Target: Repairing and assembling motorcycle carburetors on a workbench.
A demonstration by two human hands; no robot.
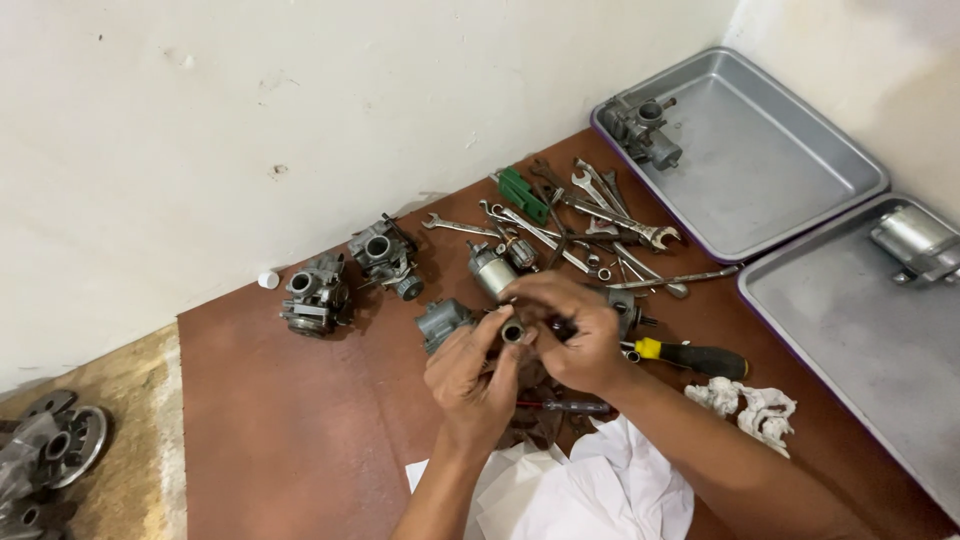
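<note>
Both my hands meet over the brown mat (280, 430). My left hand (468, 378) and my right hand (572, 335) together hold a small grey metal cylinder (514, 331) with a round bore, pinched between the fingertips. Just behind the hands lie a grey carburettor body (440, 322) and a small starter-motor-like part (490, 268). A thin red-handled screwdriver (570, 407) lies under my right wrist.
Two carburettors (318, 295) (385, 255) sit at the left. Several spanners (590, 215) and a green tool (523, 192) lie behind. A yellow-and-black screwdriver (690, 356), crumpled rag (745, 405), white paper (590, 490), two metal trays (790, 180) (850, 340) and clutch parts (50, 450) surround.
</note>
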